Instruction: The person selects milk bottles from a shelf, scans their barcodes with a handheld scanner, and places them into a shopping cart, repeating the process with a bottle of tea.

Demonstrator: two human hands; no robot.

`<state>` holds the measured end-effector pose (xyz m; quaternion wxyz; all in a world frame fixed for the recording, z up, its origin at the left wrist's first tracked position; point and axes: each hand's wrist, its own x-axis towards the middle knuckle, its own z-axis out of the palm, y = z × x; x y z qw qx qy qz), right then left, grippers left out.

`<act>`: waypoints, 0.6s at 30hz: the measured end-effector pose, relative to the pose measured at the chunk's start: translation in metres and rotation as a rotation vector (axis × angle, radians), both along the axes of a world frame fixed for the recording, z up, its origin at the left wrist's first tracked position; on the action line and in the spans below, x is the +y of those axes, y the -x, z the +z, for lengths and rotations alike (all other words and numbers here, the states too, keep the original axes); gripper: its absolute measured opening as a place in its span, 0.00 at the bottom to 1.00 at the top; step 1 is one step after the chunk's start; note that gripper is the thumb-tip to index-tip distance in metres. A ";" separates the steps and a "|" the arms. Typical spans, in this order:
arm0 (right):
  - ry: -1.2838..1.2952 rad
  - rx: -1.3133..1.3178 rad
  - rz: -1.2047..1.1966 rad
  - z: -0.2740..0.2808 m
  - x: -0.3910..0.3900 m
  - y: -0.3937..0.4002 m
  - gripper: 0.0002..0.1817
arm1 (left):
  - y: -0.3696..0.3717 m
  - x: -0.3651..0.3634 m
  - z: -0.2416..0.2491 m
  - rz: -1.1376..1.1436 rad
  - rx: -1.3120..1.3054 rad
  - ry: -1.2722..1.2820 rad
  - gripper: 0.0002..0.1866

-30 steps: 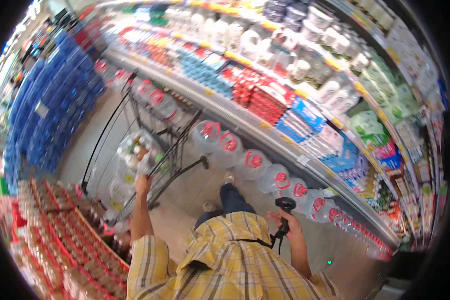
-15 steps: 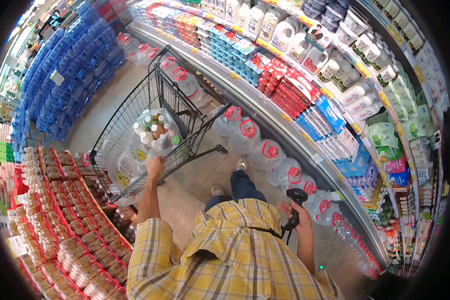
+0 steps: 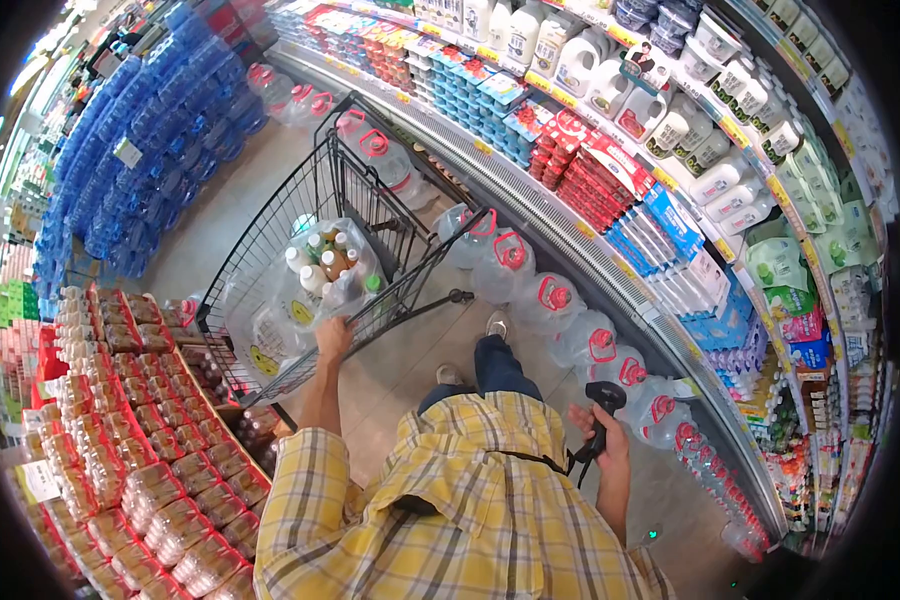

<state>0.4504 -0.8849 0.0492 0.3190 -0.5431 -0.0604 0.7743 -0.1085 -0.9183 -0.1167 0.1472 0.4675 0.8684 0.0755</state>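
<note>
My left hand (image 3: 334,338) is on the black wire shopping cart (image 3: 375,205), its fingers closed round the bar (image 3: 285,375) at the end nearest me; the fingertips are partly hidden, so I can't tell how tightly they grip. The cart stands ahead of me and to my left, on the pale floor (image 3: 415,365) between the stacked goods and the long shelf.

In its basket sit clear plastic bags (image 3: 270,325), one with a yellow smiley print, and one with a cluster of bottles (image 3: 322,268) standing upright, most with white caps, one with a green cap beside my hand.

My right hand (image 3: 612,440) holds a black handheld device (image 3: 606,397), fingers curled about its grip, the wide head pointing up and away from me. A black strap (image 3: 530,461) crosses the front of my yellow checked shirt (image 3: 440,490) towards it.

Just past that hand, big clear water jugs (image 3: 555,298) with red handles line the foot of the shelf (image 3: 560,222). Red packs and white bottles fill the tiers above. Blue-wrapped bottles (image 3: 150,150) are piled beyond the cart, and brown packs (image 3: 160,500) in red-edged trays rise at my left elbow.
</note>
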 end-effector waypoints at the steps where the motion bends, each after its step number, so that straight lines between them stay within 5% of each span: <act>1: 0.006 -0.001 0.004 -0.003 -0.001 -0.001 0.10 | -0.001 -0.002 -0.002 0.002 0.006 0.006 0.17; 18: -0.002 -0.029 0.274 0.003 0.055 0.014 0.14 | -0.070 -0.058 0.014 -0.064 -0.146 -0.090 0.17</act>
